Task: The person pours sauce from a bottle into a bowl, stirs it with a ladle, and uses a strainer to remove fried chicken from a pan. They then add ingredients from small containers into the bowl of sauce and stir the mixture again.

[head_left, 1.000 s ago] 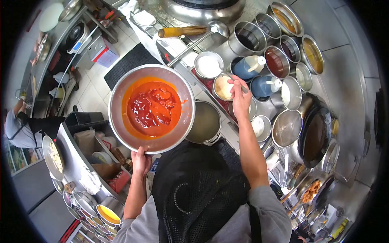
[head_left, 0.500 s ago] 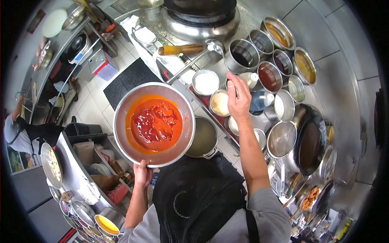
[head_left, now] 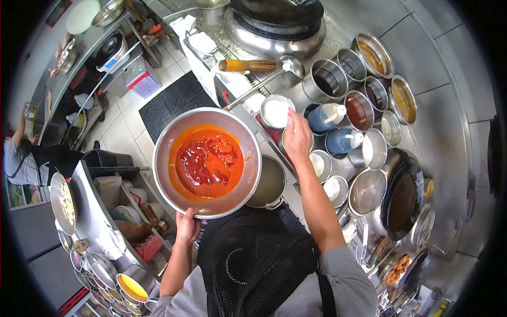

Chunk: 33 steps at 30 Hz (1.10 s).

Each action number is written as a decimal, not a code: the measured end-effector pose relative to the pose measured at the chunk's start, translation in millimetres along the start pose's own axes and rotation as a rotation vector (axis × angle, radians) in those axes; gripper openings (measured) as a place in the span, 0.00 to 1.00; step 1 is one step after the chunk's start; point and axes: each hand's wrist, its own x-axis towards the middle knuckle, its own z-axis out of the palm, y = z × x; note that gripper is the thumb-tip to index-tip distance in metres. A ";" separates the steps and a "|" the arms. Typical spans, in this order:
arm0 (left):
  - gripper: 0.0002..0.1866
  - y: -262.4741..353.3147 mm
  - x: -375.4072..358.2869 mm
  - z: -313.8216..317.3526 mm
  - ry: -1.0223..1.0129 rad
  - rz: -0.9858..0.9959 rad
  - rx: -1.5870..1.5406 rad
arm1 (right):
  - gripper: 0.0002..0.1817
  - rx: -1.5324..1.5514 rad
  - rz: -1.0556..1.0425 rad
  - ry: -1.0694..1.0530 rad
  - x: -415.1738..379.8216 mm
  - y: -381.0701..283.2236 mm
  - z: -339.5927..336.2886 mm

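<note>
A large metal bowl (head_left: 165,153) with glossy red sauce (head_left: 208,161) and an orange rim of liquid is gripped at its lower edge by my left hand (head_left: 187,227). My right hand (head_left: 299,138) is raised over the row of containers, its fingers close together near a round container of white contents (head_left: 277,111); whatever it may hold is too small to make out. Beneath it, another container is partly hidden. Two squeeze bottles, one of dark liquid (head_left: 340,140) and one above it (head_left: 323,117), lie just right of the hand.
A ladle (head_left: 292,66) and a bamboo brush (head_left: 247,65) lie beyond the bowl, below a wok burner (head_left: 274,33). A pot (head_left: 268,182) stands behind the bowl's right side. Several sauce pots and a strainer (head_left: 367,191) are at right. Another person (head_left: 31,158) stands far left.
My right hand has moved left and down, from beside the squeeze bottles towards the container of white contents. The view has shifted slightly. My left hand still holds the bowl.
</note>
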 end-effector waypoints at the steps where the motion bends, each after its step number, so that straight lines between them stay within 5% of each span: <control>1: 0.18 -0.4 -0.9 0.9 0.013 0.012 -0.005 | 0.13 -0.003 0.008 -0.003 -7.3 1.5 -2.9; 5: 0.21 8.9 -5.5 -6.5 -0.059 -0.063 0.068 | 0.12 0.155 0.176 0.111 -14.8 -14.9 -23.7; 10: 0.20 7.5 -2.1 2.6 -0.039 -0.037 0.053 | 0.16 0.542 0.755 0.184 -43.2 -22.4 -36.7; 13: 0.17 9.5 -3.0 -0.6 -0.020 -0.038 0.105 | 0.16 0.612 0.883 0.244 -35.2 -14.7 -32.8; 19: 0.17 9.1 -10.3 3.4 -0.010 0.008 0.075 | 0.17 0.648 0.970 0.262 -28.3 -3.4 -18.8; 21: 0.26 9.7 -10.6 -3.7 -0.067 -0.063 0.116 | 0.15 0.710 1.003 0.303 -27.7 -1.0 -14.0; 33: 0.24 7.8 -7.0 -8.9 -0.046 -0.070 0.115 | 0.19 1.023 0.963 0.475 6.9 -2.9 -38.6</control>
